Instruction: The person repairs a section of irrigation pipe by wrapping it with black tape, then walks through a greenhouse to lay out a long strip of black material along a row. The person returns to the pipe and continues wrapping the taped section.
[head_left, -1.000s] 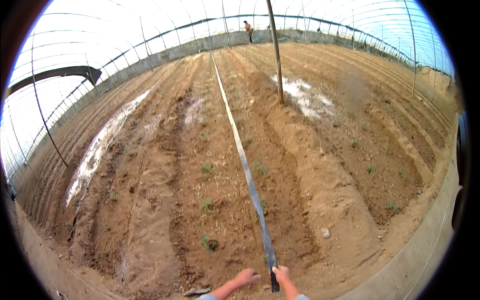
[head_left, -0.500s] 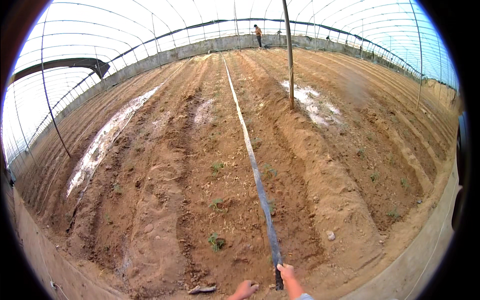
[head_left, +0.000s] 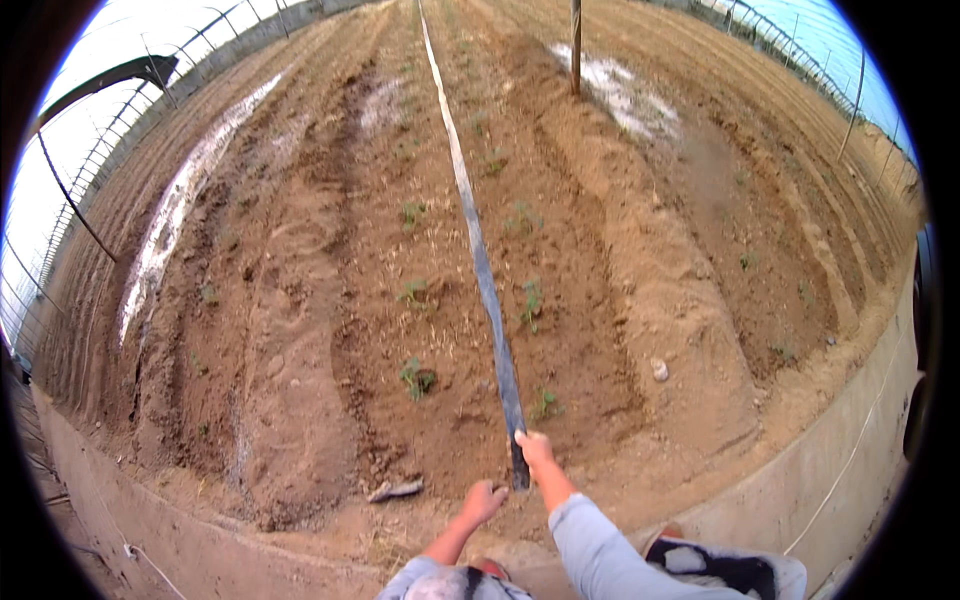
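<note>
A long flat hose, grey-black close to me and paler farther off, runs away over the soil between rows of small green plants. My right hand is closed round it a little above its near, dark end, which hangs below the grip. Just left of that end is my left hand, apart from the hose. Its fingers are loosely bent with the thumb stretched out, and I see nothing in it. A small leafy plant grows just beyond my right hand, and another plant stands left of the hose.
Raised soil ridges flank the planted strip. A low concrete wall curves along the near edge. On the soil lie a pale stone and a greyish scrap. A post stands farther off, with bright wet patches in furrows.
The view has tipped downward, so the far wall and the distant person have left it. My forearms and legs now show. My right hand keeps its hold on the hose.
</note>
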